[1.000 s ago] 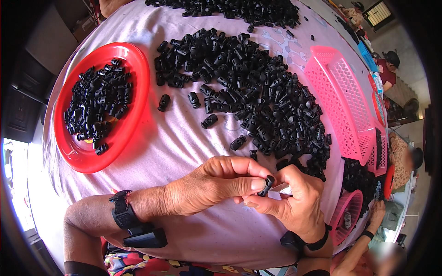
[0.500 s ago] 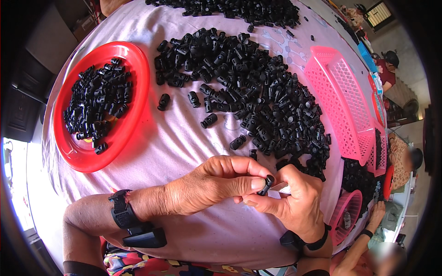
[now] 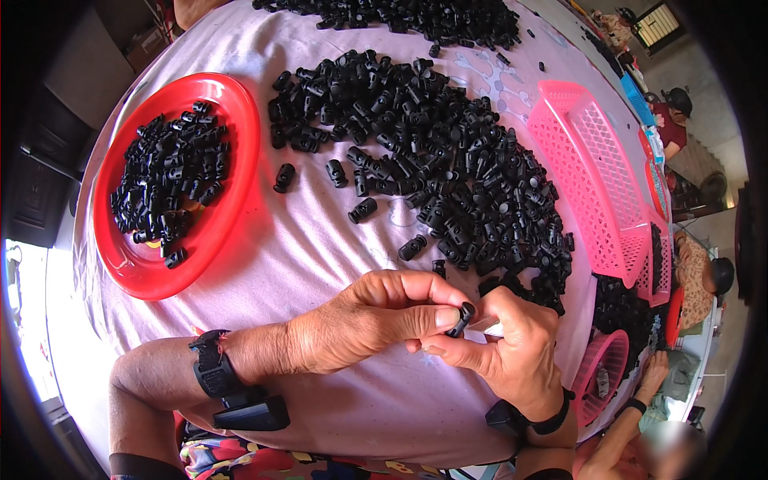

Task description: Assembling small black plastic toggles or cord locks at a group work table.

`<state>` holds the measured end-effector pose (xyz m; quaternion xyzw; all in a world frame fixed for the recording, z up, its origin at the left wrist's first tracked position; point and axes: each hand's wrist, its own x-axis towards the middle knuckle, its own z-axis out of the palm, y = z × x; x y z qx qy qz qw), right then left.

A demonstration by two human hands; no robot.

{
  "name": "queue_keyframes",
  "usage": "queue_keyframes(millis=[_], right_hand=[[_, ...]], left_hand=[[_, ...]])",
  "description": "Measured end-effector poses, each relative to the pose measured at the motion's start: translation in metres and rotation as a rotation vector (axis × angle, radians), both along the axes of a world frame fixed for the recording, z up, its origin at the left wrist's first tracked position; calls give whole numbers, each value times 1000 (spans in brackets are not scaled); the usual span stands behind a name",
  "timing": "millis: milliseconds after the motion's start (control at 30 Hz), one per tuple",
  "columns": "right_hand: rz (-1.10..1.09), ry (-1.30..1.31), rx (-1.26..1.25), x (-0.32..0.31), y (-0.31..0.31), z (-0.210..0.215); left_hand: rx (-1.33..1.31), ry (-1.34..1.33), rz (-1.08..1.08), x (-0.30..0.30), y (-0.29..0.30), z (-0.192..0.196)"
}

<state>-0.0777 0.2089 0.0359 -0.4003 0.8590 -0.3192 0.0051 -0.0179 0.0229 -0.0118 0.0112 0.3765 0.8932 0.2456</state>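
My left hand [image 3: 360, 324] pinches a small black plastic cord lock [image 3: 459, 320] between thumb and forefinger, holding it tilted above the cloth. Close against it on the right, my right hand [image 3: 516, 344] is closed round a thin, pale, flat-looking piece [image 3: 488, 327], mostly hidden by the fingers. The end of this piece points toward the cord lock; whether the two touch I cannot tell. Just beyond both hands spreads a large heap of black cord locks [image 3: 448, 176], with a few lying loose at its near left edge.
On the left stands a red plate [image 3: 240, 160] piled with cord locks. At right are a pink perforated basket [image 3: 588, 192] and a round pink basket [image 3: 588, 392]. Another black heap [image 3: 424, 20] lies at the far side. A co-worker's hand [image 3: 654, 374] reaches in at lower right.
The cord lock and my left fingertips have shifted only very slightly. Both hands keep their grip, and the heap and plate look the same.
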Motion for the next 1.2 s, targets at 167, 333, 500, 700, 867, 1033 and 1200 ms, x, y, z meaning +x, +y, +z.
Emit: queue_keyframes(millis=[167, 333, 500, 700, 867, 1033, 1200], right_hand=[[-16, -17, -4, 0, 2, -1], [58, 65, 1, -1, 2, -1], [1, 41, -62, 5, 0, 13], [109, 471, 18, 4, 1, 6], [120, 559, 19, 8, 0, 8], [132, 609, -24, 11, -2, 9], [125, 524, -180, 10, -3, 14]], left_hand=[[48, -68, -24, 0, -2, 2], [80, -80, 2, 1, -2, 0], [116, -147, 44, 2, -3, 2], [139, -115, 63, -2, 4, 2], [73, -124, 138, 0, 6, 2], [-15, -90, 191, 5, 11, 7], [-332, -11, 360, 19, -26, 47]])
